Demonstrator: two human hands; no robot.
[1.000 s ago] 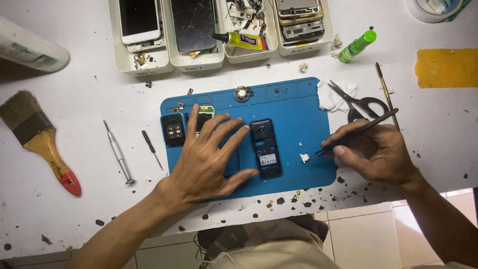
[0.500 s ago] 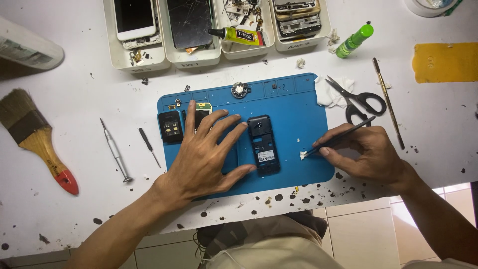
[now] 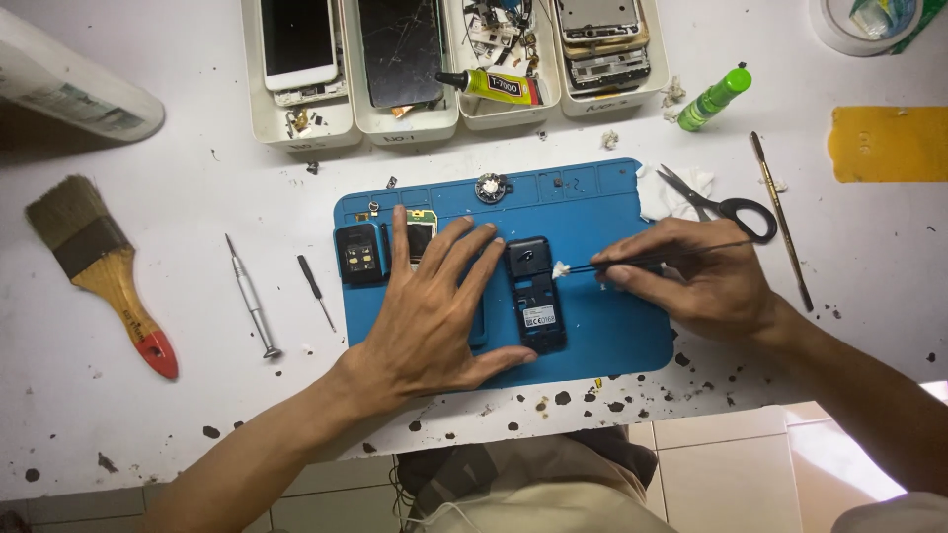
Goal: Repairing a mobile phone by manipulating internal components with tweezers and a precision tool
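A small black phone body (image 3: 534, 293), rectangular and matte with a pale label on its lower half, is laid upright near the middle of a blue rubbery mat (image 3: 612, 326). A white wad of cotton (image 3: 561, 268) is pressed at the phone's upper right edge by dark slim tweezers (image 3: 652, 258), which are pinched shut in the right hand (image 3: 691, 276), its fingers curled closed around them. The left hand (image 3: 434, 316) is spread flat and open on the mat, its thumb tip against the phone's lower edge and nothing gripped; something dark seems to be covered by the palm, though that is poorly seen. Left of the phone, two smaller parts (image 3: 359, 253) are set at the mat's left edge. Bare blue room is left to the right of the phone and below the right hand. Beyond the mat's right corner lie one pair of scissors (image 3: 726, 204) and one thin brush (image 3: 780, 219); to its left, two screwdrivers (image 3: 252, 301) and one flat wooden paintbrush (image 3: 99, 271). Above it, four white trays (image 3: 296, 123) are lined up.
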